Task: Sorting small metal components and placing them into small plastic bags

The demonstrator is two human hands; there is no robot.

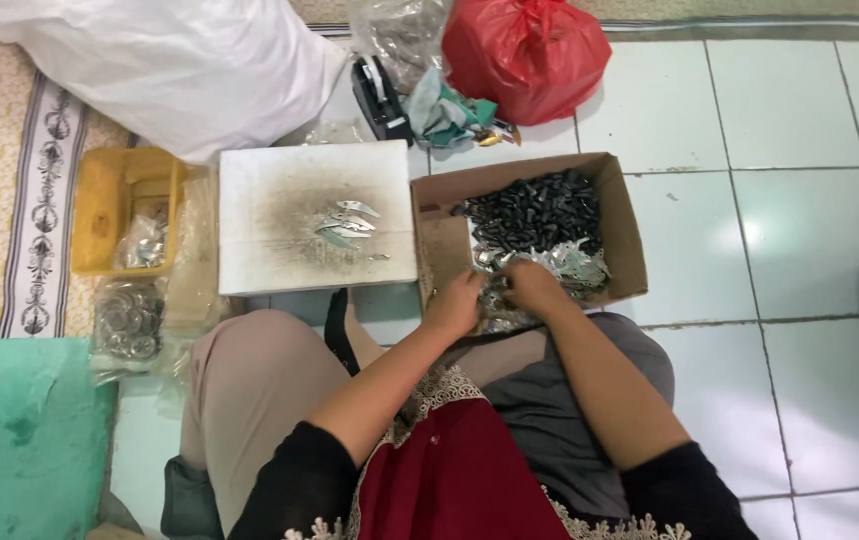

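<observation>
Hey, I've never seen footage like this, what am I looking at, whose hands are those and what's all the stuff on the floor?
This is one picture from a camera worn on a person's head, looking down at their lap and hands. They sit on a tiled floor. Both hands, the left hand and right hand, reach into a cardboard box holding dark small parts and shiny metal pieces. Whether the fingers grip anything is hidden. Beside it lies a white board with a few metal blades, plus a yellow tray, a red bag and a white sack.
</observation>
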